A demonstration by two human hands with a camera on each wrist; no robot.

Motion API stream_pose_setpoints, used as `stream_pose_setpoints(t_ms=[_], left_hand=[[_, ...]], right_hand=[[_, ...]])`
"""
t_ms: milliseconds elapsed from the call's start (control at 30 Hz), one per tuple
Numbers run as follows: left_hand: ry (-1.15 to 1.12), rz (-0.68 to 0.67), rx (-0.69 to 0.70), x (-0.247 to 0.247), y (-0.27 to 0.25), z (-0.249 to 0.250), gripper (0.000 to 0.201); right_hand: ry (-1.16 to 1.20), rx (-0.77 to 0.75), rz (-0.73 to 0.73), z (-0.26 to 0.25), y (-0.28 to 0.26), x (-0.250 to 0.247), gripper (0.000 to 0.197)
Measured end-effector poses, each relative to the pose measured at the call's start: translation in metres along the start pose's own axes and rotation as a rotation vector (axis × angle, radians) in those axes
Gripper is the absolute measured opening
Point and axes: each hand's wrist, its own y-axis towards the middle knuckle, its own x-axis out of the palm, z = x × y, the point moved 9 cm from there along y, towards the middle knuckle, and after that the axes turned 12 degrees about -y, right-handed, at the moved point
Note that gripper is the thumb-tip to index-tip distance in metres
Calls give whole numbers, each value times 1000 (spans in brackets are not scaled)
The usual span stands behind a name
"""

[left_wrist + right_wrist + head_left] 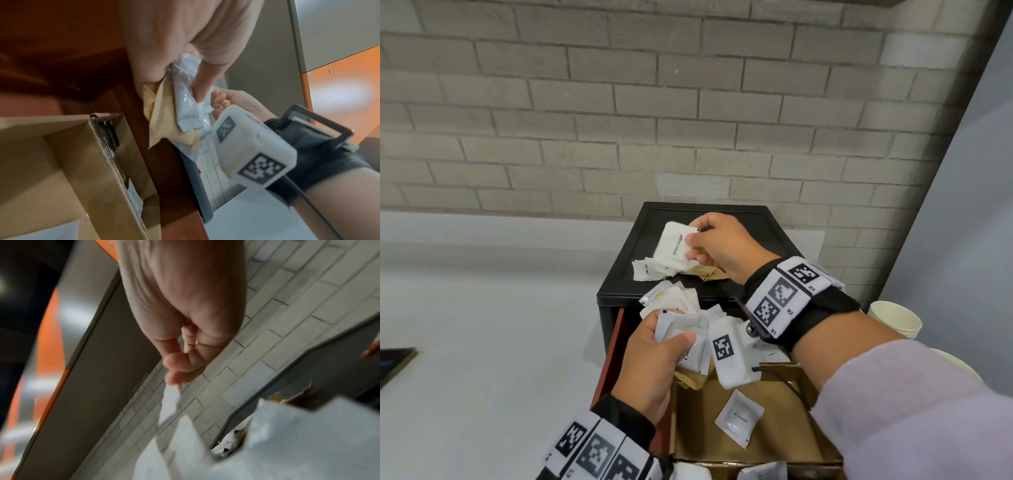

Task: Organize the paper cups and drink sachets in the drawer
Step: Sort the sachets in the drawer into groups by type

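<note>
My left hand point(654, 356) grips a bunch of white and tan sachets point(681, 318) over the open red-sided drawer point(607, 370); the left wrist view shows the sachets point(185, 104) pinched between thumb and fingers. My right hand point(717, 246) pinches one white sugar sachet point(673, 248) above the black cabinet top point(756, 222); the sachet point(169, 404) hangs from the fingertips in the right wrist view. A few white and brown sachets point(650, 270) lie on the cabinet top. A cream sachet point(738, 416) lies in a cardboard box point(784, 442) in the drawer. Paper cups point(897, 320) stand at the right.
A grey brick wall point(619, 120) rises right behind the cabinet. A pale counter point(482, 325) stretches to the left, with a dark flat device point(395, 359) at its left edge. More white sachets point(763, 471) lie at the drawer's near end.
</note>
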Motion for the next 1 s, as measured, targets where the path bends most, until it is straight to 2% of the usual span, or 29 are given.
stream_pose_setpoints(t_ms=[67, 100, 167, 267, 333, 400, 500, 567, 633, 667, 800, 1000], left_hand=[[-8, 8, 8, -2, 0, 1, 31], [-20, 12, 7, -2, 1, 0, 32], [-39, 17, 4, -4, 2, 0, 34], [-39, 6, 1, -3, 2, 0, 37], [-32, 1, 4, -1, 1, 1, 38], [-26, -1, 3, -1, 0, 0, 39], [-19, 0, 1, -2, 0, 0, 38], [-14, 17, 3, -4, 1, -1, 38], [-12, 36, 11, -7, 2, -1, 38], [-12, 44, 19, -8, 2, 0, 37], [-29, 65, 66, -11, 2, 8, 34], [-59, 105, 95, -16, 3, 11, 37]], right_hand=[[143, 49, -71, 5, 1, 9, 38], [134, 60, -106, 7, 1, 13, 47], [-74, 43, -174, 11, -3, 22, 54], [-450, -68, -285, 13, -14, 36, 32], [-540, -146, -361, 13, -22, 43, 18], [-557, -201, -386, 11, -26, 45, 15], [-500, -210, -374, 10, -27, 43, 16], [-484, -197, -253, 9, -21, 33, 12], [-604, -197, -109, 8, -9, 19, 16], [-712, -188, -91, 10, -3, 17, 21], [-1012, -116, -193, 32, 14, 27, 23], [-1103, -99, -236, 44, 34, 47, 25]])
